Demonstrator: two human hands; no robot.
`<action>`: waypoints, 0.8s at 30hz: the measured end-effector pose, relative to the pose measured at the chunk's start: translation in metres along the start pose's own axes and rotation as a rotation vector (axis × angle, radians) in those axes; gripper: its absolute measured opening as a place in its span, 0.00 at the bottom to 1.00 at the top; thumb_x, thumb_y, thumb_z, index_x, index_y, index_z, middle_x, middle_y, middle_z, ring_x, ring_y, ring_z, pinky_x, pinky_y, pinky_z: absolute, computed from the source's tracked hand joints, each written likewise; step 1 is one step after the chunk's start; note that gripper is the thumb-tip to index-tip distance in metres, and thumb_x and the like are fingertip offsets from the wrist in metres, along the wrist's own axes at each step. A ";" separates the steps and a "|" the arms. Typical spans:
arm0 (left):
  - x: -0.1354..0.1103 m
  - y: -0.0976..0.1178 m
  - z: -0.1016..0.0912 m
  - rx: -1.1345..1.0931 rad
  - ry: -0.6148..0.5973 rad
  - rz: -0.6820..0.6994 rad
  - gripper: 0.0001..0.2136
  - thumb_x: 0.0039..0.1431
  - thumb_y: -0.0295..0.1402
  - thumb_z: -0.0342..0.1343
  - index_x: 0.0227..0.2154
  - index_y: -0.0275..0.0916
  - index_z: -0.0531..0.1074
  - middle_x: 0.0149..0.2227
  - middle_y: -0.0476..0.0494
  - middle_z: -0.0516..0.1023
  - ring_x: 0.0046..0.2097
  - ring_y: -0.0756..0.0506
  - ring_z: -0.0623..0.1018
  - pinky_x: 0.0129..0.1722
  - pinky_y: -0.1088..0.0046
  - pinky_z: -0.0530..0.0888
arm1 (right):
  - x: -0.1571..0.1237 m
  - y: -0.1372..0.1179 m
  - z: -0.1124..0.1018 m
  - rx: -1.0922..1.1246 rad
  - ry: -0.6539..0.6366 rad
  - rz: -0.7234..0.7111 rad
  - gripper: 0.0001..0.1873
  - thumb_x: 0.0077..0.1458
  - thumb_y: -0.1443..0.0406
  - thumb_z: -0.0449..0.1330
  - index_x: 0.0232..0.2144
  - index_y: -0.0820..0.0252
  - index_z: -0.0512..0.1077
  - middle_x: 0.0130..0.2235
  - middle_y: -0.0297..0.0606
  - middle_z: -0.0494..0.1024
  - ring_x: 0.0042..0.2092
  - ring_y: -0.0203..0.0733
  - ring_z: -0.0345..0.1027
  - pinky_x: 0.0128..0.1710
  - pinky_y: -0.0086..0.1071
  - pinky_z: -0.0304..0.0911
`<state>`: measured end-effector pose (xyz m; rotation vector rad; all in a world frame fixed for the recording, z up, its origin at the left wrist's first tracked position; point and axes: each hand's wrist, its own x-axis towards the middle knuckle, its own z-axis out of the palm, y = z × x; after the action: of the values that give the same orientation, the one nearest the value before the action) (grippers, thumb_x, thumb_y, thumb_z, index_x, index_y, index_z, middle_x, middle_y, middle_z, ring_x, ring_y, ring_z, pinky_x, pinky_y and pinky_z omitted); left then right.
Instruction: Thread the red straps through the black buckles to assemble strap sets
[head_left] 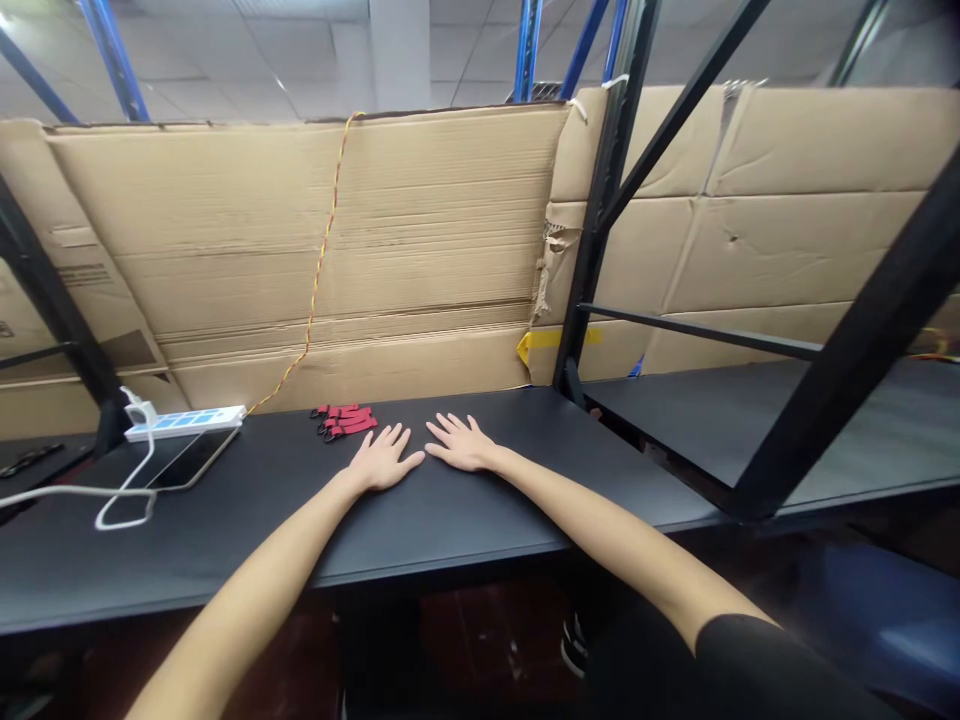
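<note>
My left hand (pixel 381 459) lies flat on the dark shelf top (pixel 480 520), palm down with its fingers spread. Close to its right, my right hand (pixel 463 444) rests the same way, fingers apart, the two thumbs almost meeting. Neither hand holds anything. Just beyond my left fingertips is a small group of red fabric straps (pixel 349 421) with dark rings at their left ends. They lie beside one another, apart from the hand.
A white power strip (pixel 187 423) with a plugged-in charger and white cable (pixel 124 522) sits at the left, beside a dark tablet (pixel 196 459). Cardboard sheets (pixel 435 240) wall off the back, with a yellow-red twisted cord (pixel 322 250) hanging down. Black metal posts (pixel 600 220) frame the shelf.
</note>
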<state>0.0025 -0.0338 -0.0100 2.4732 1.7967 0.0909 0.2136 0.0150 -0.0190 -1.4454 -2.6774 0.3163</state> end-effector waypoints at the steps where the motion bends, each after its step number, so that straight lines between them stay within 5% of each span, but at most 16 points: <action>1: 0.000 0.000 0.000 -0.001 -0.001 0.001 0.42 0.57 0.63 0.25 0.67 0.39 0.46 0.69 0.42 0.41 0.69 0.38 0.43 0.65 0.53 0.41 | 0.000 0.000 0.000 0.001 0.001 -0.001 0.44 0.57 0.39 0.32 0.67 0.54 0.41 0.69 0.41 0.36 0.69 0.53 0.25 0.63 0.54 0.20; 24: 0.001 -0.001 0.001 -0.004 0.003 0.000 0.42 0.57 0.63 0.26 0.66 0.40 0.47 0.68 0.41 0.41 0.69 0.38 0.43 0.65 0.52 0.41 | 0.001 0.001 0.000 -0.001 -0.002 0.005 0.43 0.57 0.39 0.32 0.67 0.52 0.41 0.69 0.40 0.36 0.69 0.52 0.25 0.63 0.53 0.20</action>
<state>0.0023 -0.0328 -0.0112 2.4713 1.7955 0.0983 0.2134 0.0164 -0.0195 -1.4534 -2.6758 0.3170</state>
